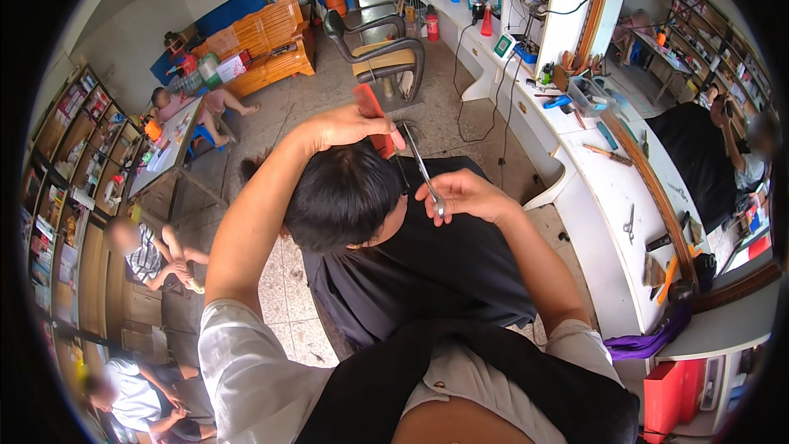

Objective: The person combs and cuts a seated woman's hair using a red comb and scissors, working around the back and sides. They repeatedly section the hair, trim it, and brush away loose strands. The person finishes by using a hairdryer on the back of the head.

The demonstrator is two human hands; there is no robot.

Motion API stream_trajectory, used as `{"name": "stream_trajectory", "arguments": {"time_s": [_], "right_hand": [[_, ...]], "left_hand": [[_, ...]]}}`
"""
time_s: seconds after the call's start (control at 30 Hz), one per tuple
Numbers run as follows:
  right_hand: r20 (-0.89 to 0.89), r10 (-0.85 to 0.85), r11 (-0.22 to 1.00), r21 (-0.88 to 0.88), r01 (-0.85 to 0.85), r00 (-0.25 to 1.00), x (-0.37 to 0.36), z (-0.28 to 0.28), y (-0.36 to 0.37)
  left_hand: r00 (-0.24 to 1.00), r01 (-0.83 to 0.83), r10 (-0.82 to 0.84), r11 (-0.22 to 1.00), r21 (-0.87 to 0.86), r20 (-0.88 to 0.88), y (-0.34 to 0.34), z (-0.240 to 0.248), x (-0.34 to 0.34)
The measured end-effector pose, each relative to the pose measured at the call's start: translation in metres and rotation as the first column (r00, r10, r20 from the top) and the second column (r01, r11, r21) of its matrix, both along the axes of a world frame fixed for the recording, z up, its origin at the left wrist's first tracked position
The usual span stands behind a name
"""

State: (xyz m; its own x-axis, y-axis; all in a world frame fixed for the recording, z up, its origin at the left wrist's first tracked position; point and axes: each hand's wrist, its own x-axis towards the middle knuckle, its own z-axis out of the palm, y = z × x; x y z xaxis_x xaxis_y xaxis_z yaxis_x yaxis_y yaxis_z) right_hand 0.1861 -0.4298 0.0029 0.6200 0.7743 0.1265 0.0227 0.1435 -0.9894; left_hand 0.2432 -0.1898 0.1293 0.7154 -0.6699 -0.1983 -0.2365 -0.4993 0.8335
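A seated person with short dark hair [341, 197] is in front of me, draped in a black cape [452, 271]. My left hand [345, 126] arches over the head, its fingers closed on a red comb [367, 102] at the far side of the hair. The comb's lower part shows below my fingers. In my right hand [475, 195] are metal scissors [422, 163], the fingers around the handles and the blades pointing up toward the comb. The blade tips are close to my left fingertips; whether any hair lies between them is too small to tell.
To the right runs a white counter [575, 160] with tools, bottles and cables, below a wood-framed mirror. An empty salon chair [382, 49] stands ahead. A wooden bench [261, 37], a table [168, 144] and shelves [62, 197] are on the left, where several people sit.
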Motion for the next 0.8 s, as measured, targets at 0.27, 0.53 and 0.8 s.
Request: {"name": "stream_trajectory", "arguments": {"time_s": [0.27,0.53,0.8], "right_hand": [[-0.027,-0.046,0.999,-0.010,0.046,0.999,0.003,0.004,-0.001],[-0.132,-0.204,0.974,0.075,0.215,0.970,-0.002,-0.012,-0.009],[-0.066,-0.025,0.999,0.029,0.027,0.997,-0.015,-0.008,0.001]], "left_hand": [[0.998,0.051,-0.051,0.999,0.017,0.022,-0.002,0.003,-0.003],[1.000,0.014,-0.014,1.000,0.023,-0.013,0.000,0.001,-0.001],[1.000,0.014,-0.014,1.000,0.005,-0.001,0.003,-0.003,0.003]]}}
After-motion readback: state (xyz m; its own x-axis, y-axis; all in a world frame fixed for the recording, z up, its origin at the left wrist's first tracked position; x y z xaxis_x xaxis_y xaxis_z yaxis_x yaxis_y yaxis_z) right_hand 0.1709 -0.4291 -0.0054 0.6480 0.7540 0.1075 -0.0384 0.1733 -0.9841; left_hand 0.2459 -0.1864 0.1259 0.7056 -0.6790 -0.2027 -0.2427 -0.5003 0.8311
